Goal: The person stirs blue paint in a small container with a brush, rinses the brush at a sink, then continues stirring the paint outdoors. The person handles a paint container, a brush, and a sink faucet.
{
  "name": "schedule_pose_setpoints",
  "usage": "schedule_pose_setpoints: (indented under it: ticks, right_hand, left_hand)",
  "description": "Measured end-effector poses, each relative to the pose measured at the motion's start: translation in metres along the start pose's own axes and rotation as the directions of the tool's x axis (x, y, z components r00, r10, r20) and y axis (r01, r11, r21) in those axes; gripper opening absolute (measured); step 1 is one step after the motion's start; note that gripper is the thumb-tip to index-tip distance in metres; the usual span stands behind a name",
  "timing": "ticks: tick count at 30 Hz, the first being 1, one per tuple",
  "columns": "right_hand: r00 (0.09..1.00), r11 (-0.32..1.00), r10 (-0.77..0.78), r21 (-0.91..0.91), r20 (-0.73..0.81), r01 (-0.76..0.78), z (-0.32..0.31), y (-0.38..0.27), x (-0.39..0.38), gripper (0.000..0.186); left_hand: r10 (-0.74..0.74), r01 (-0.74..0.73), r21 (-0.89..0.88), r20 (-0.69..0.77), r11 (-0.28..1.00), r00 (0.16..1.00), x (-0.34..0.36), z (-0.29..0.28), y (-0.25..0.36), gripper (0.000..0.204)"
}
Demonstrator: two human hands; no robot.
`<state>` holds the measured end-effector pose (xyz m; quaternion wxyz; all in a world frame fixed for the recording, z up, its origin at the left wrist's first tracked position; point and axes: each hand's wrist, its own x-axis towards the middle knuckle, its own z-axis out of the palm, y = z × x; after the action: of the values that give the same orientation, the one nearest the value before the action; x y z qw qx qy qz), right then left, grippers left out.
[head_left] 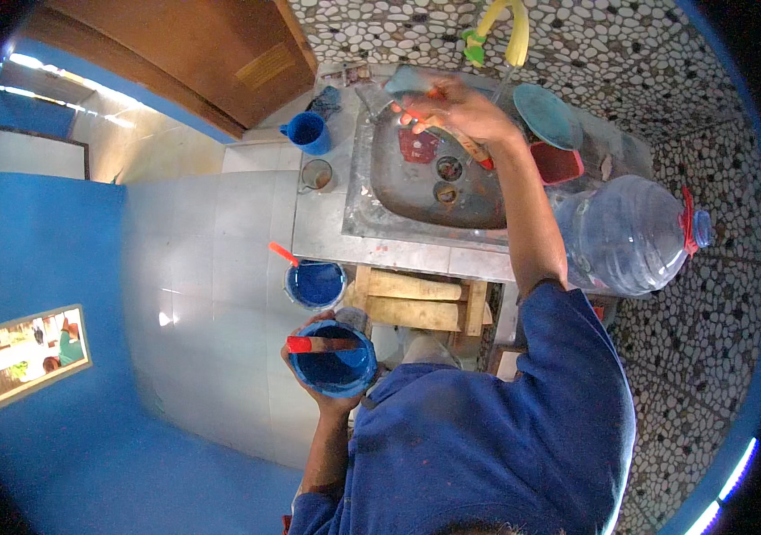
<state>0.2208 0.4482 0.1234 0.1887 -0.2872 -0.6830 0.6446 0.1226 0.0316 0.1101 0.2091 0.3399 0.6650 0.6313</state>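
Note:
My left hand (334,403) is wrapped round a small blue-stained bucket (336,385) held in front of my body. A paintbrush (301,345) with a red-ended handle lies across the bucket's mouth, and blue paint shows inside. Out over the sink (389,196), my right hand (463,109) is closed round another paintbrush (468,145). Its wooden handle with a red end sticks out toward my wrist, while its blurred grey head points left. A teal item (409,80) lies just behind my fingers, partly hidden.
A second bucket (316,284) of blue liquid, with an orange-red handle (283,254) leaning out, stands below the counter edge. A blue mug (307,133) and a glass (316,175) are left of the sink. A yellow hose (518,36), teal plate (546,116) and large water bottle (630,234) stand right.

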Motion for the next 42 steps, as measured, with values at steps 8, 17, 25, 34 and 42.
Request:
schedule_pose_setpoints:
  ticks: [8,17,25,34,42]
  right_hand:
    - [0.822,0.753,0.569,-0.400,-0.005,-0.523,-0.036,0.329,-0.030,0.041]
    - [0.997,0.995,-0.072,-0.068,0.035,0.074,0.002,-0.027,-0.023,0.049]
    - [0.873,0.768,0.485,-0.498,0.043,-0.402,-0.003,0.245,-0.059,0.037]
    - [0.982,0.975,-0.009,0.221,0.190,-0.034,0.002,-0.002,-0.101,0.023]
    - [0.985,0.886,0.067,-0.444,-0.161,-0.133,0.002,0.263,-0.173,0.033]
  left_hand:
    - [0.002,-0.004,-0.110,-0.015,0.994,1.000,0.001,-0.011,-0.003,0.122]
    - [-0.015,0.015,-0.003,-0.104,1.000,0.994,-0.017,-0.025,0.001,0.127]
    - [0.007,-0.008,-0.019,-0.040,1.000,0.999,-0.016,-0.024,-0.006,0.127]
    - [0.012,-0.010,0.041,-0.042,0.999,0.999,-0.023,-0.022,-0.006,0.123]
    - [0.098,-0.109,0.127,0.089,0.986,0.991,-0.005,-0.003,0.006,0.115]
